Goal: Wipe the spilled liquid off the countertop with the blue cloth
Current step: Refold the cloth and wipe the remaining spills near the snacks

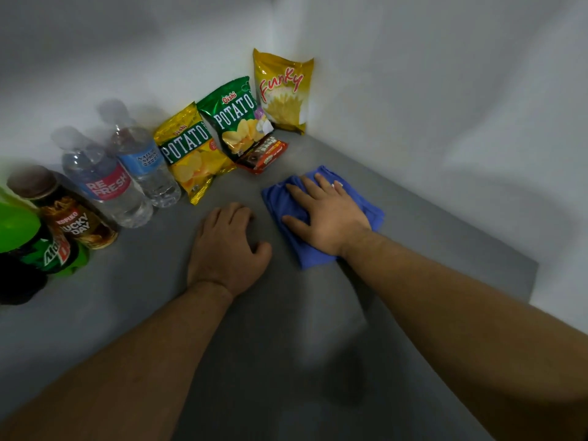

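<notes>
A folded blue cloth (280, 202) lies on the grey countertop (159, 281) right of centre. My right hand (327, 214) presses flat on it with fingers spread and nearly straight. My left hand (227, 246) rests on the bare counter just left of the cloth, fingers curled under and holding nothing. A faint wet sheen shows on the counter (334, 329) below the cloth, between my forearms; its edges are too blurred to trace.
Along the left wall stand a Mountain Dew bottle (38, 246), a coffee bottle (73, 218) and two water bottles (105, 183). Chip bags (191, 154) and a small red snack pack (262, 154) fill the corner. White walls close in behind and on the right.
</notes>
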### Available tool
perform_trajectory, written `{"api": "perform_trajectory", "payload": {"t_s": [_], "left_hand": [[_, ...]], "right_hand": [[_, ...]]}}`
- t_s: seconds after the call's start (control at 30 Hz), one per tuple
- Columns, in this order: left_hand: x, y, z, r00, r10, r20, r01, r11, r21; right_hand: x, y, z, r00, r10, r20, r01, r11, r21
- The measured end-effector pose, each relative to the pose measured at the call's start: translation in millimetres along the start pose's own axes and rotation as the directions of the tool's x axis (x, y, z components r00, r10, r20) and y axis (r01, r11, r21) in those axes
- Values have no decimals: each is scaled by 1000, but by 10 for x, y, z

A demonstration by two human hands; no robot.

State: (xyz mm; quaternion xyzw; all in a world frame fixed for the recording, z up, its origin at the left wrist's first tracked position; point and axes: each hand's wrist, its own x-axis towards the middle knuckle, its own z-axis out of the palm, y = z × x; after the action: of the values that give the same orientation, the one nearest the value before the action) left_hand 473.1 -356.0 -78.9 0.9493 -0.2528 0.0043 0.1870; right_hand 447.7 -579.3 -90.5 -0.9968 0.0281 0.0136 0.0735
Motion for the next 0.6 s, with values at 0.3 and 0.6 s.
{"api": "perform_trajectory", "payload": {"t_s": [0.3, 0.6], "left_hand": [[-35, 6, -4, 999, 14, 30, -12, 999, -36], [-64, 94, -10, 998, 51, -38, -49, 996, 69]], "right_hand": [[123, 450, -64, 982, 186, -22, -185, 981, 58], [-820, 915, -90, 961, 265, -79, -260, 963, 67]]}}
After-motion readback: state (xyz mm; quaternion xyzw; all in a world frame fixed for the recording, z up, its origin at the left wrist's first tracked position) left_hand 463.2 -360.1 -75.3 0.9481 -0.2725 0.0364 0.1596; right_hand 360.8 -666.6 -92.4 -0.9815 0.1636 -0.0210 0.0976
